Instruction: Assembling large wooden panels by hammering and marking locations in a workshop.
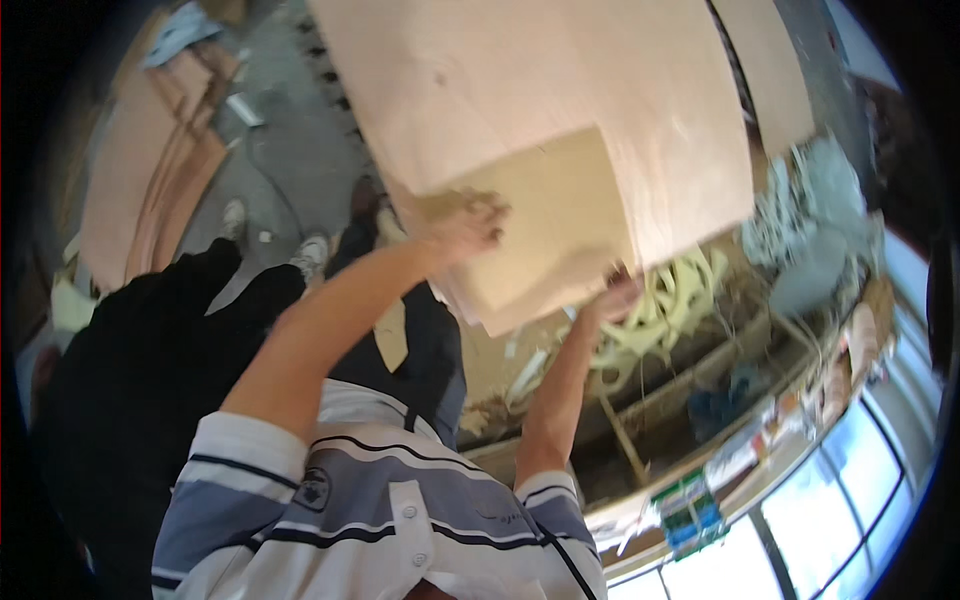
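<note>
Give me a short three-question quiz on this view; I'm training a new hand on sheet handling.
1. True or false: both hands touch the sheets.
2. Which hand lies flat on the face of a sheet? A) left hand B) right hand
3. Fill in: more sheets lie stacked on the ____ at upper left.

Key
1. True.
2. A; the right hand is at the lower edge, partly hidden.
3. Floor, where the stack lies.
</note>
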